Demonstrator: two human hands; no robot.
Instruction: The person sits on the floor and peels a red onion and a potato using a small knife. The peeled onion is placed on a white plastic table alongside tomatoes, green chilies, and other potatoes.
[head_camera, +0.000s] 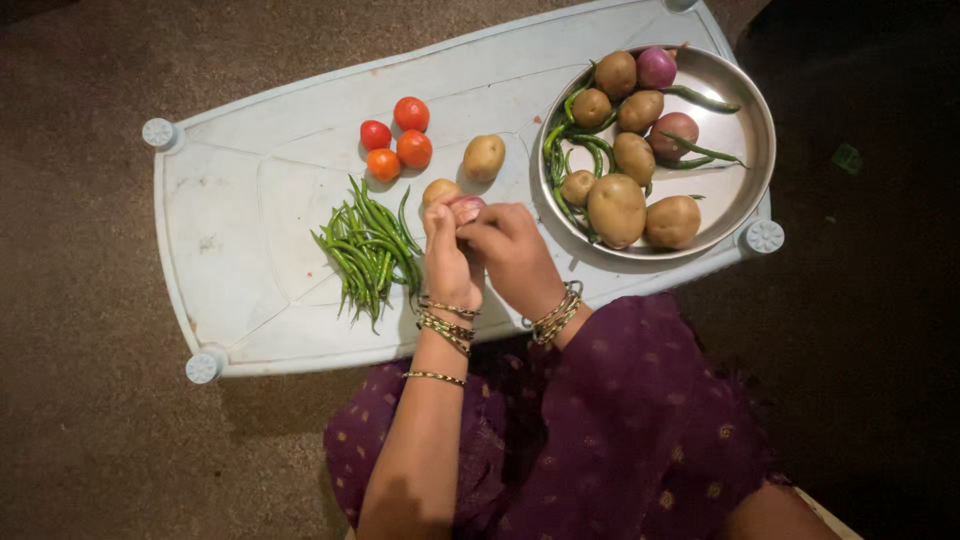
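Both of my hands meet over the pale plastic table (230, 210), near its front edge. My left hand (447, 258) and my right hand (512, 250) together hold a small reddish-purple onion (466, 208), fingers closed around it. Right behind the onion lies a potato (439, 190), and a second potato (484, 157) lies a little further back. A heap of green chillies (365, 250) lies just left of my left hand. Several small tomatoes (396, 138) sit behind the chillies.
A round steel plate (740, 150) at the table's right end holds several potatoes, two reddish onions and green chillies. The table stands on a brown carpet (80, 400). My purple dress (620, 430) fills the lower frame.
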